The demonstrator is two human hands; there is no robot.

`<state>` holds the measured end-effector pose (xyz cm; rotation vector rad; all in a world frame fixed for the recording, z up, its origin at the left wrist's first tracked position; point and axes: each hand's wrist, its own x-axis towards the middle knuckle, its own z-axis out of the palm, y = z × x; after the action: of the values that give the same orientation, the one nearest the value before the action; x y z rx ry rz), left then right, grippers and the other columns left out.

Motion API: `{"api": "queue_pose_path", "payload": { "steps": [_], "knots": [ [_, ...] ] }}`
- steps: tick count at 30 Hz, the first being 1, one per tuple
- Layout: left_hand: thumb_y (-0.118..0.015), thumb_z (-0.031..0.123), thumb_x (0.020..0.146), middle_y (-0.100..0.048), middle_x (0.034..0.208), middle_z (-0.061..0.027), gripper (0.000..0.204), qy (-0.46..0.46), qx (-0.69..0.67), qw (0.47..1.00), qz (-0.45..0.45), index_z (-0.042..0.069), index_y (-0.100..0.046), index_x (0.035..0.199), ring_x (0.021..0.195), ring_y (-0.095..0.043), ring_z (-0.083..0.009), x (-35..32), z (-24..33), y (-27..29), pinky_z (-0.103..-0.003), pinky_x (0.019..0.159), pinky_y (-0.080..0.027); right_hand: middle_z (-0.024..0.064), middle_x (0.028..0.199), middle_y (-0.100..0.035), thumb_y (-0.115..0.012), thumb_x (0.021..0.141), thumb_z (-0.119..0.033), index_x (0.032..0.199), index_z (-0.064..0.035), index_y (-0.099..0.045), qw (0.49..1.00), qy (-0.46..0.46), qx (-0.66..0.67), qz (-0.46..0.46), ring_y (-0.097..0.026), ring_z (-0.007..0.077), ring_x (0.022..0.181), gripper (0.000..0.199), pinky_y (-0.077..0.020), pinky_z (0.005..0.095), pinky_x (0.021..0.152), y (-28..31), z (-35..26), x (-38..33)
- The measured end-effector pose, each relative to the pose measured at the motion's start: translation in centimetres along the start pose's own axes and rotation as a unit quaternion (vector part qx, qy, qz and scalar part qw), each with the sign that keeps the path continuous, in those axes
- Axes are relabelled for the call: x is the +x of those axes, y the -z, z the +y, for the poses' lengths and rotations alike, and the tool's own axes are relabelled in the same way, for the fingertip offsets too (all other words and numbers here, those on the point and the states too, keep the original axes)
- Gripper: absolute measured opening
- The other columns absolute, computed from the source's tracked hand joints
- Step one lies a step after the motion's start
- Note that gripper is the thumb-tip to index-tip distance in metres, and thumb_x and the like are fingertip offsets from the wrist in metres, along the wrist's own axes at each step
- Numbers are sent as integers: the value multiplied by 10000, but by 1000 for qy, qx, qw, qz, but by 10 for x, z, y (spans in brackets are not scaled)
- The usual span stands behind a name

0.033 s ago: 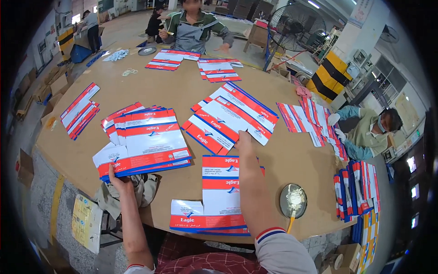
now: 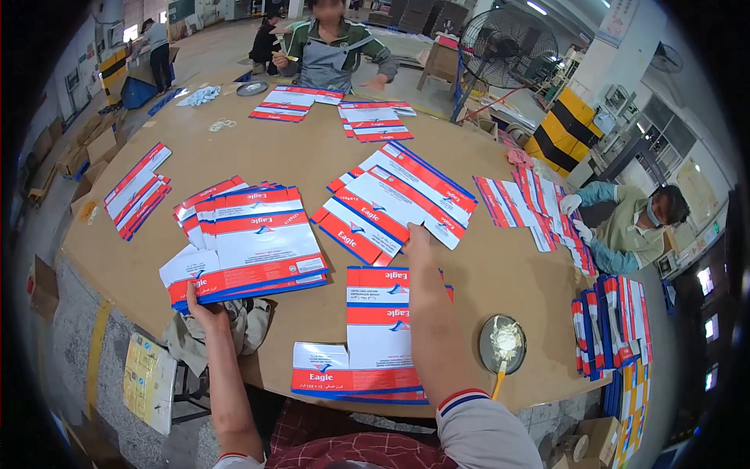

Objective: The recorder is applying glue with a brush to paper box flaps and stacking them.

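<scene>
My left hand (image 2: 206, 312) is closed on the near left edge of a fanned stack of flat red, white and blue cartons (image 2: 269, 242), thumb on top and fingers hidden below. Part of that stack overhangs a grey-beige cloth (image 2: 248, 328). Reaching forward, my right hand (image 2: 419, 239) has its fingers at the near edge of a middle pile of the same cartons (image 2: 394, 191); its grip there is partly hidden. Under my right forearm lies another carton pile (image 2: 375, 332). A dark round dish (image 2: 486, 361) of white paste, with a yellow-handled brush (image 2: 498, 383), stands to the right.
More carton piles lie on the brown table (image 2: 258, 148), at far left and far side. A co-worker (image 2: 637, 227) at right touches cartons; another person (image 2: 332, 55) stands opposite. Upright carton stacks (image 2: 613, 324) stand at the right edge. A stool (image 2: 148, 383) is at lower left.
</scene>
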<state>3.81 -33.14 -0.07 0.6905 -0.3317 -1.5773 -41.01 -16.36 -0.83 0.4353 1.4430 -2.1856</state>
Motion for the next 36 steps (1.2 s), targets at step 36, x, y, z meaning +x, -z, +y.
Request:
{"api": "queue_pose_path", "payload": {
  "steps": [36],
  "knots": [
    [-606, 248, 819, -618, 958, -24, 288, 6, -10, 1000, 0, 108, -534, 1060, 825, -617, -138, -23, 0, -1, -270, 663, -532, 137, 1145, -466, -532, 757, -180, 1202, -81, -431, 994, 33, 34, -102, -461, 287, 1056, 467, -413, 483, 879, -12, -25, 45]
  ]
}}
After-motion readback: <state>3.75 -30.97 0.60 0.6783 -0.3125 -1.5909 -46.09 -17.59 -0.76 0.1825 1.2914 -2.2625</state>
